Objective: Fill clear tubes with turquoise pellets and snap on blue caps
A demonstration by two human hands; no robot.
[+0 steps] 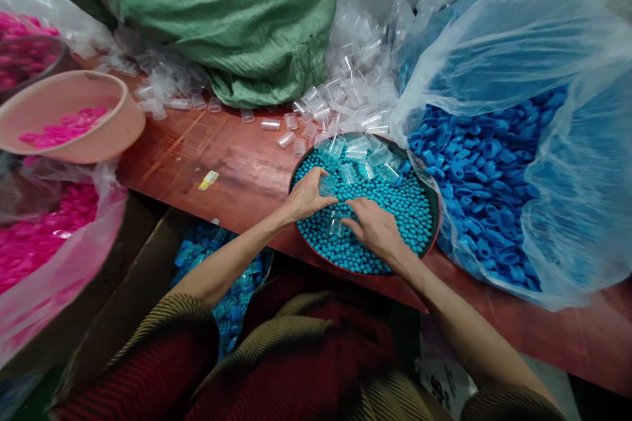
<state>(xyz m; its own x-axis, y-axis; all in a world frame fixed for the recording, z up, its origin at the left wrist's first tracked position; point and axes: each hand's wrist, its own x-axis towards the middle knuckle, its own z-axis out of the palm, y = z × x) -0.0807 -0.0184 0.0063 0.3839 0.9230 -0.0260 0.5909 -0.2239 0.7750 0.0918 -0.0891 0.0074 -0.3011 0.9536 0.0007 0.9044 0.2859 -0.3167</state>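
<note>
While the left hand (307, 197) reached in over turquoise beads (407, 214), its thumb and fingers curled around a clear cup (326, 184), holding it between them. Facing it, the right hand (378, 227) had its thumb and forefinger parted, and a second cup (336, 223) lay on the beads just beside that thumb. Both sets of fingertips were near each other, above the middle of the round basin (436, 223) that held the beads. Just beyond the fingers, loose cups (358, 148) lay on the beads along the basin's far side; farther out, a heap of cups (316, 102) spread over the reddish table (172, 151) beside a green sack (222, 20). Right of the right fingers, past the rim, a plastic bag (577, 210) held blue pieces (484, 171). Well left of the left fingers stood a peach bowl (129, 120) with pink pieces (69, 128) inside.
</note>
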